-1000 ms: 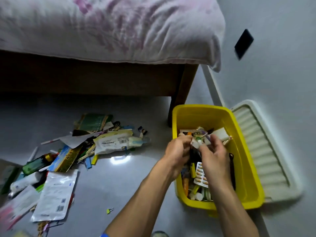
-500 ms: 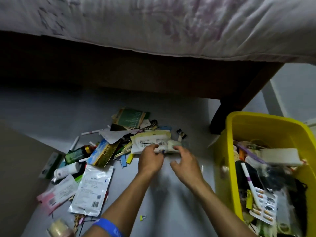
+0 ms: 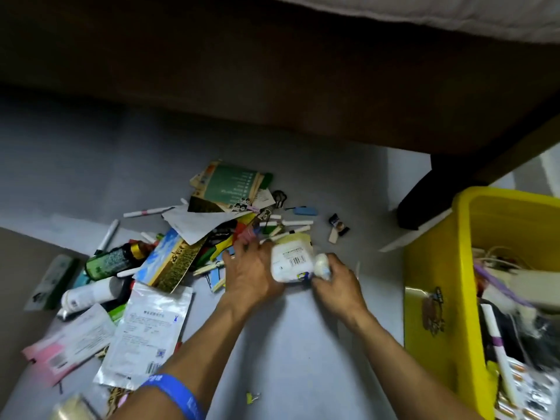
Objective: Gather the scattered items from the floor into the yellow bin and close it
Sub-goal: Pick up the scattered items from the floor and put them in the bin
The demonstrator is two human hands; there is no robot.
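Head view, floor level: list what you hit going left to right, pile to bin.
Pink packet → green bottle → white pouch → left hand → white barcode packet → right hand → yellow bin.

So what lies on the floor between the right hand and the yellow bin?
In the head view, only bare grey floor lies between the right hand, which grips a white packet, and the yellow bin.

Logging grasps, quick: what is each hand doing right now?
Left hand: holds the white barcode packet.
Right hand: grips a small white tube beside that packet.
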